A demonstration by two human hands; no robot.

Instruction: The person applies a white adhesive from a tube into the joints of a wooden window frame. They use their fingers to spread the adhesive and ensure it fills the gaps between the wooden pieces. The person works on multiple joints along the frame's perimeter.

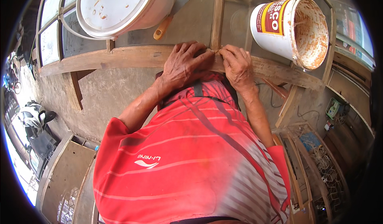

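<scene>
A wooden frame (135, 57) with glass panes lies in front of me, its near rail crossing the view. My left hand (187, 62) is on this rail with bent fingers curled over it, its forefinger reaching toward the joint where a crossbar (216, 20) meets the rail. On the other side of that joint, my right hand (238, 66) has its thumb and forefinger pinched together; whatever is between them is too small to tell. A putty knife (162, 27) with a wooden handle rests on the pane beyond my left hand.
At the far left, a white lidded bucket (113, 8) stands on the frame. A putty-smeared white tub (275, 20) lies tilted at the far right, its mouth facing right. Wooden legs (288, 104) show below the rail. More wooden frames (68, 176) flank me.
</scene>
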